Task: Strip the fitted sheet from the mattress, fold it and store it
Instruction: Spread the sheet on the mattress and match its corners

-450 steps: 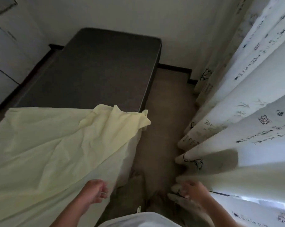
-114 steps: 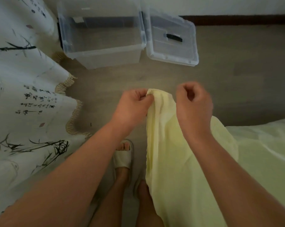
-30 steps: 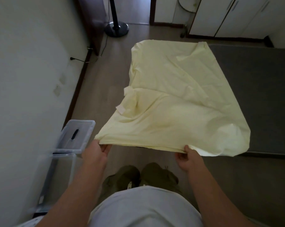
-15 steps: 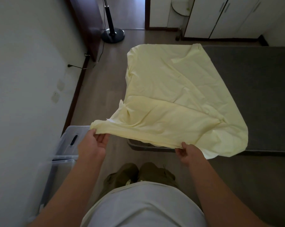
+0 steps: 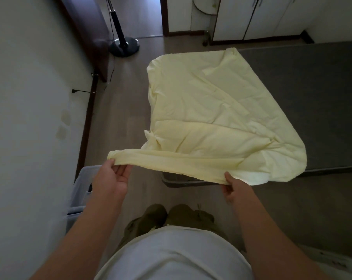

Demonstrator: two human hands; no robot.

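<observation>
We see the dark mattress (image 5: 312, 98) with the pale yellow fitted sheet (image 5: 201, 118) spread over its left end, its near edge lifted toward us. A clear storage box (image 5: 80, 190) sits low by the wall (image 5: 29, 98). Our left hand (image 5: 112, 178) and right hand (image 5: 234, 188) hold that edge, fingers clamped on the cloth.

Partly hidden
Clear plastic storage box (image 5: 81, 190) mostly behind left hand (image 5: 112, 178); pale yellow fitted sheet (image 5: 201, 122) overlies dark grey mattress (image 5: 312, 98).
</observation>
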